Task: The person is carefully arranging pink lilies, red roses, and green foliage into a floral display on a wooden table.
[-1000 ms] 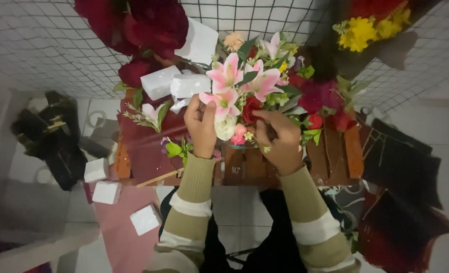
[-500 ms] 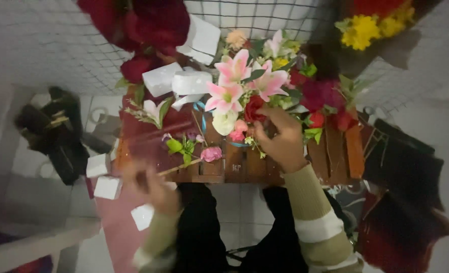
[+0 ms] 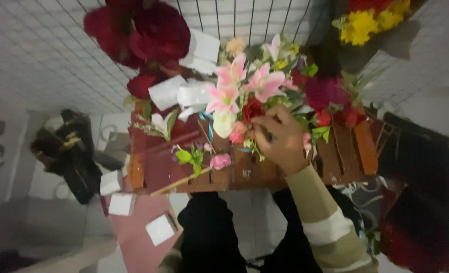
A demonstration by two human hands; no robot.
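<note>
My right hand (image 3: 281, 140) is closed around the stems at the base of a mixed bouquet (image 3: 244, 96) of pink lilies, a white rose (image 3: 224, 123) and a red rose (image 3: 252, 108). The bouquet stands on a brown wooden slatted crate (image 3: 348, 151). A small pink flower (image 3: 220, 161) and a green sprig (image 3: 190, 156) lie on the crate to the left of my hand. My left hand is out of view; only a bit of striped sleeve (image 3: 170, 258) shows at the bottom edge.
A red paper sheet (image 3: 133, 240) with white cards (image 3: 160, 230) lies lower left. Dark red flowers (image 3: 143, 30) hang top left, yellow ones (image 3: 371, 20) top right. A wire grid (image 3: 234, 15) stands behind. A black bag (image 3: 73, 151) sits at the left.
My left hand let go of the bouquet, swung down and left toward the red paper, then dropped out of view. My right hand stayed on the stems.
</note>
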